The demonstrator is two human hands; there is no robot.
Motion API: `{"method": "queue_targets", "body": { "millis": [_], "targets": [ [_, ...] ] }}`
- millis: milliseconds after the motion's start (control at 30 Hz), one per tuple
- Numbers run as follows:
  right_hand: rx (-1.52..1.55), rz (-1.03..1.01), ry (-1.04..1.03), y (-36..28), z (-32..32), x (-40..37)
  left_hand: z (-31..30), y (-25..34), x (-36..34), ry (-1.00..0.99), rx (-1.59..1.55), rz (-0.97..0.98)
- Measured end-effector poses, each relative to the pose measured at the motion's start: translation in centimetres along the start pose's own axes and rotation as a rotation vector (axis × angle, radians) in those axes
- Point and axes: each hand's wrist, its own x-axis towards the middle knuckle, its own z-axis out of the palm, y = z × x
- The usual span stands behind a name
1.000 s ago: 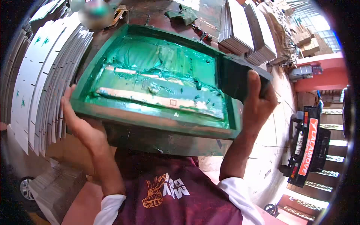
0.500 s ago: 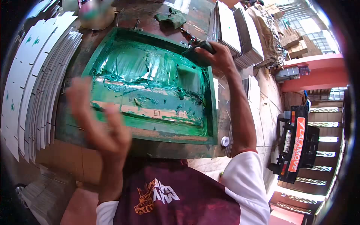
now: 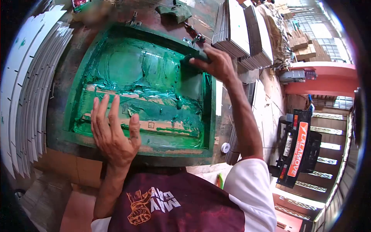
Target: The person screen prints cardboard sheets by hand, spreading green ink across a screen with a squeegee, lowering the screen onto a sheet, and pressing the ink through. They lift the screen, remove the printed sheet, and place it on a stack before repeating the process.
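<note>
A wooden screen-printing frame (image 3: 174, 152), stained green, lies on the table before me. Wet green ink (image 3: 127, 63) is smeared across the far part of its screen, with brown tape strips (image 3: 170, 124) along the near part. In my right hand (image 3: 217, 65), at the frame's far right corner, is a dark ink-stained squeegee (image 3: 188, 59); the fingers cover much of it. My left hand (image 3: 116, 133) hovers over the near left side of the frame, fingers spread and holding nothing.
White printed cardboard sheets (image 3: 29, 50) are stacked on the left. More cardboard stacks (image 3: 235, 31) stand at the back right. A dark rag (image 3: 174, 13) and a hinge clamp (image 3: 134, 20) sit behind the frame. A tape roll (image 3: 225, 147) lies near the right corner.
My left hand has steadied from a blur, its fingers now spread over the frame's near left. My right hand with the squeegee has shifted slightly left and nearer in view.
</note>
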Motion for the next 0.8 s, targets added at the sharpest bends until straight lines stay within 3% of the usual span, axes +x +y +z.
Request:
{"method": "queue_targets", "body": {
  "millis": [67, 300, 400, 467, 533, 600, 800],
  "targets": [
    [-0.156, -0.03, 0.119, -2.4, 0.5, -2.4, -0.1, 0.0, 0.1, -0.001, 0.008, 0.001],
    [-0.236, -0.032, 0.118, -10.9, 0.2, -8.7, -0.3, 0.0, 0.1, -0.037, -0.025, -0.005],
    [-0.157, -0.031, 0.093, -9.4, -1.2, -7.7, -0.3, -0.1, 0.0, -0.045, -0.034, -0.006],
    [0.034, 0.137, -0.047, -7.0, -2.6, -5.0, -0.3, -0.2, 0.0, -0.048, -0.042, -0.003],
    [0.106, 0.135, 0.033, -4.4, -2.3, -2.5, -0.3, -0.2, -0.1, -0.043, -0.043, -0.008],
    [-0.078, 0.129, -0.003, -2.9, -1.9, -0.4, -0.4, -0.2, 0.0, -0.043, -0.058, -0.011],
    [-0.11, -0.019, 0.076, -3.1, 0.4, -2.6, -0.5, -0.1, 0.1, -0.071, -0.042, -0.036]
  ]
}}
